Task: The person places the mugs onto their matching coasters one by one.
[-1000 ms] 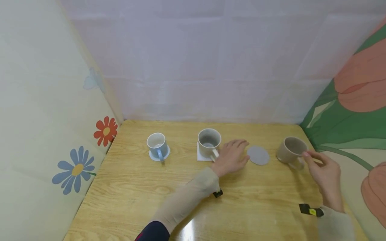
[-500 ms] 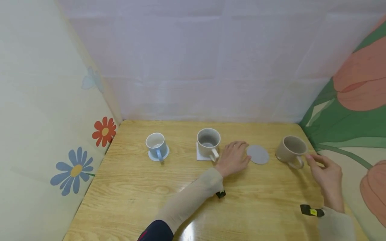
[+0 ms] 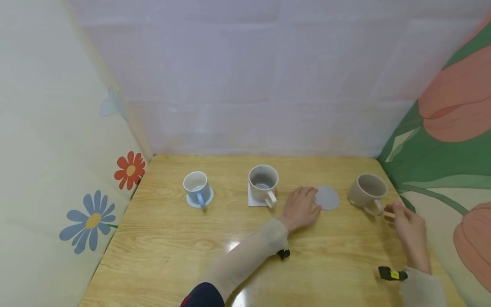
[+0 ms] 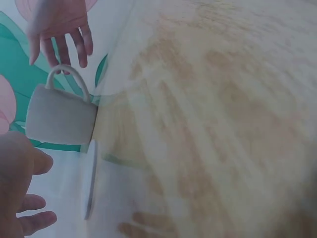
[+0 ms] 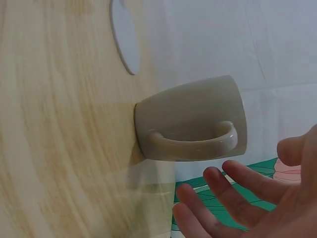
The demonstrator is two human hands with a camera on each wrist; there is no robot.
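A beige mug [image 3: 367,192] stands upright on the right of the table, with its handle turned toward the person. My right hand [image 3: 409,228] is beside that handle, fingers spread and loosely bent around nothing; in the right wrist view the fingertips [image 5: 214,173] are just below the handle. Left of the mug lies a round grey coaster [image 3: 327,198], flat on the wood. My left hand [image 3: 301,209] hovers palm down at the coaster's left edge, with its fingers extended and holding nothing. Its fingertips overlap the coaster's rim in the head view.
A grey-white mug [image 3: 263,184] sits on a square white coaster [image 3: 253,201] just left of my left hand. Farther left, a light blue mug [image 3: 196,187] rests on a round coaster [image 3: 208,199]. Cloth walls [image 3: 230,85] surround the wooden table [image 3: 172,247].
My right hand has drawn back from beside the beige mug's rim, lower and nearer the handle, its fingers spreading. My left hand has shifted slightly toward the round coaster. The mugs stay put.
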